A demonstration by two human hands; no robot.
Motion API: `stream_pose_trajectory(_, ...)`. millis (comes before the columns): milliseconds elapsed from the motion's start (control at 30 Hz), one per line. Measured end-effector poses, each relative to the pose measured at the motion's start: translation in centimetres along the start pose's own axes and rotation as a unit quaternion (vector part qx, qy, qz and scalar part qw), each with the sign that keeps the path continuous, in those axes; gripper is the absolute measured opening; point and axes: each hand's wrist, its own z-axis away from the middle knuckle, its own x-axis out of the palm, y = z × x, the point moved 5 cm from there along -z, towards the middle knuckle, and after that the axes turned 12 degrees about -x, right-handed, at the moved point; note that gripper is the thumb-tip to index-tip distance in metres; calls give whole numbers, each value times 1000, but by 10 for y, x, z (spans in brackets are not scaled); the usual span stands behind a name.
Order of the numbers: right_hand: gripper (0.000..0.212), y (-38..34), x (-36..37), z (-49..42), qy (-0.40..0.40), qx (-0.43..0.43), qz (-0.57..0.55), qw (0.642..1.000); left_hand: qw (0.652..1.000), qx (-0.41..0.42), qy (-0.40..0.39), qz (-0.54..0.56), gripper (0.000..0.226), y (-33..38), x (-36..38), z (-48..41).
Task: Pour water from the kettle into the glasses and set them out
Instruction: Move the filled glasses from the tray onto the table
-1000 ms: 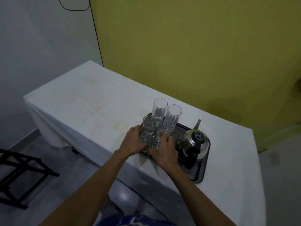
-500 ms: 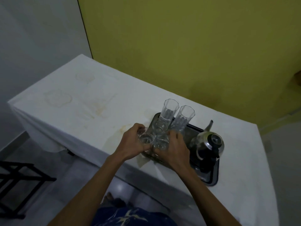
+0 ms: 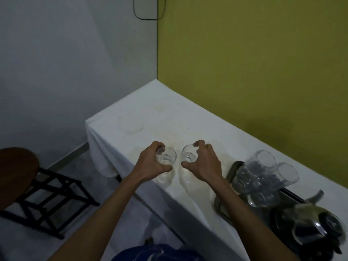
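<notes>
Centre frame: left hand (image 3: 150, 164) fingers closed round short clear glass (image 3: 166, 157); right hand (image 3: 204, 162) likewise grips its twin (image 3: 188, 154). Both upright over white-clothed desk (image 3: 150, 117). Steel kettle (image 3: 316, 227) lower right, nearer right hand.

The far-left stretch of the white tablecloth (image 3: 150, 117) lies bare up to the corner where the grey wall (image 3: 75, 63) meets the yellow wall (image 3: 254, 63), which close off the far side. Mid-table, the left hand (image 3: 150, 166) and right hand (image 3: 204, 164), each around a short glass (image 3: 166, 156) (image 3: 188, 154), leave only a narrow gap. To the right, the dark tray (image 3: 221, 206) is crowded with tall glasses (image 3: 263, 172) and the kettle (image 3: 316, 225). A stool (image 3: 17, 170) stands left of the table.
</notes>
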Motion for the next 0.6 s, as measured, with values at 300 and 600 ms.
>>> stream_pose_trajectory(300, 76, -56, 27, -118, -55, -42, 8, 998, 995, -57, 75, 7, 74, -30, -86, -68)
stream_pose_trajectory(600, 79, -70, 54, -250, -76, -42, 31, 996, 991, -106, 85, 0, 77, -49, -124, -163)
